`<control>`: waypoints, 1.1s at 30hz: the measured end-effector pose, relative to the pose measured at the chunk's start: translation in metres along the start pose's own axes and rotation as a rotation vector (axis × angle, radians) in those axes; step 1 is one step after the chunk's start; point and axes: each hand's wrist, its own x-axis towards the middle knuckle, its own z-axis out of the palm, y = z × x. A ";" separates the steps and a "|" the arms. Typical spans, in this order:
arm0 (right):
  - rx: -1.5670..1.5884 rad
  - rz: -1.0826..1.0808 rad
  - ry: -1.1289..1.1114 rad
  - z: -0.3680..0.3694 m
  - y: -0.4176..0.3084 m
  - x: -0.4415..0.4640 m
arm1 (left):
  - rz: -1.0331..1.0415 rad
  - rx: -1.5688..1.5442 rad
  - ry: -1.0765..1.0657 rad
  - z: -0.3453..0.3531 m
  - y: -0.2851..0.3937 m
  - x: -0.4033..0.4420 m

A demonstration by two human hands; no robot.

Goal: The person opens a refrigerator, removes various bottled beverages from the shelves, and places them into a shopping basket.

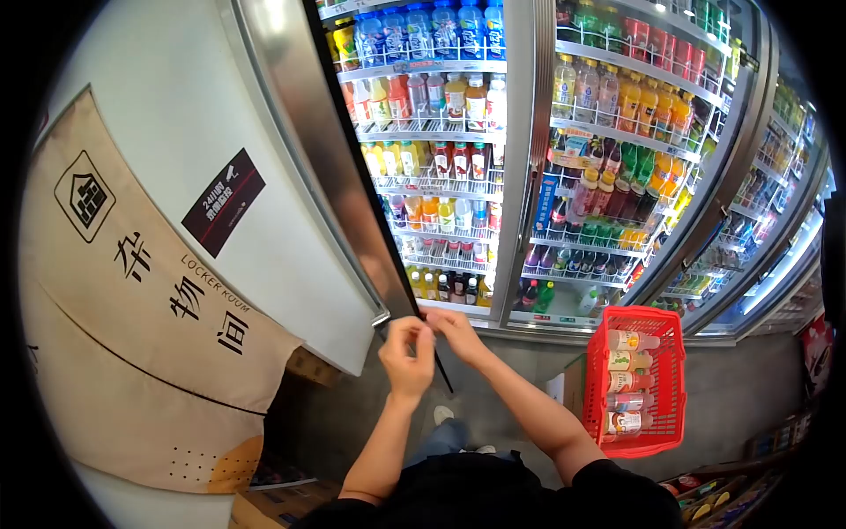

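Observation:
My left hand [408, 360] is raised in front of me with its fingers curled together. What it holds, if anything, is too small to make out. Close beside it, my right hand [455, 335] has its fingers pinched together near the lower edge of the open cooler door [374, 234]. Whatever those fingertips grip is hidden. Below the hands a thin dark strip [446, 377] slants toward the floor. Behind them stands the open cooler compartment, its wire shelves [432, 187] lined with drink bottles [455, 160].
A red basket [681, 379] with several bottles [627, 402] lying in it is at my right, beside a cardboard box [573, 388]. Closed glass cooler doors [608, 176] continue rightward. On the left hang a beige curtain [132, 335] and a white wall panel [167, 79].

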 end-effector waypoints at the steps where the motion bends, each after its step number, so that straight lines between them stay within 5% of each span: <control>1: 0.041 0.107 -0.058 0.006 -0.008 -0.006 | -0.011 -0.073 -0.084 0.002 0.006 0.001; 3: 0.086 -0.126 -0.106 0.025 0.014 -0.002 | -0.089 -0.081 -0.214 0.006 0.008 0.013; 5: -0.086 -0.052 -0.138 0.030 0.007 -0.002 | -0.259 -0.205 -0.193 0.011 0.010 0.028; 7: -0.283 -0.211 -0.292 0.046 0.020 0.006 | -0.294 -0.290 -0.198 0.015 -0.006 0.048; 13: -0.027 -0.095 -0.650 0.083 0.010 0.019 | -0.312 -0.321 -0.193 0.037 -0.033 0.123; 16: -0.285 -0.136 -0.643 0.064 0.045 0.046 | -0.293 -0.350 -0.207 0.049 -0.048 0.163; 19: -0.503 0.120 -0.320 0.015 0.001 0.079 | -0.304 -0.384 -0.188 0.051 -0.074 0.203; 20: -0.239 -0.100 -0.200 -0.019 0.062 0.104 | -0.319 -0.390 -0.183 0.051 -0.082 0.214; 23: -0.064 0.108 0.163 -0.049 -0.021 0.113 | -0.329 -0.402 -0.201 0.054 -0.109 0.242; 33: 0.033 -0.091 0.366 -0.094 -0.069 0.176 | -0.419 -0.331 -0.364 0.044 -0.160 0.285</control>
